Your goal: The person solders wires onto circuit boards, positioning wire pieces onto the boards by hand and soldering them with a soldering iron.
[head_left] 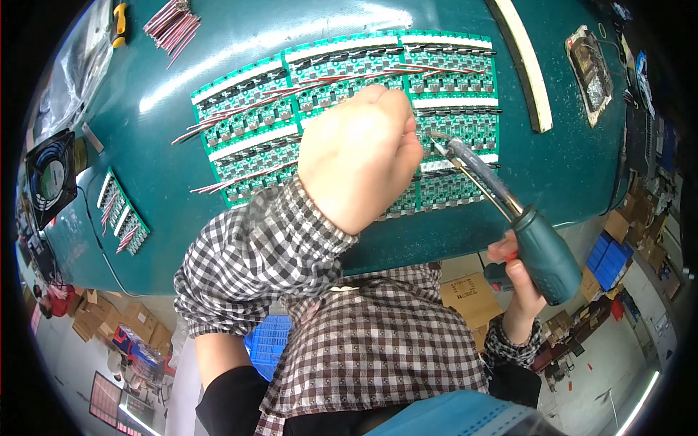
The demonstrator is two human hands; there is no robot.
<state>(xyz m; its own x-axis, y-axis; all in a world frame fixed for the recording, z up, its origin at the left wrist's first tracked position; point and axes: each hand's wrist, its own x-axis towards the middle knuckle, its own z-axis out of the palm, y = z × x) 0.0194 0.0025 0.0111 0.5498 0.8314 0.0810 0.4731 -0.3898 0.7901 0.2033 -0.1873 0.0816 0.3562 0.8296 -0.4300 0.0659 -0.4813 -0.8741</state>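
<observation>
My left hand (pixel 363 149) is closed over the middle of a set of green circuit boards (pixel 247 93). Its fingertips face away, and whatever they pinch is hidden. In my right hand (pixel 522 291) is a soldering gun (pixel 547 254) with a dark green handle, a metal barrel and a thin tube alongside. Its tip points at the boards just right of my left fingers; whether it touches them I cannot tell. Red, black and white wires (pixel 269 96) lie in rows across the boards, which also carry white strips and black parts.
A bundle of wires (pixel 173 29) and a yellow-handled tool (pixel 120 25) lie at the back left. Farther left are a small board panel (pixel 120 211) and a black fan (pixel 52 178). A curved strip (pixel 525 65) and a worn tray (pixel 590 76) lie right of the boards.
</observation>
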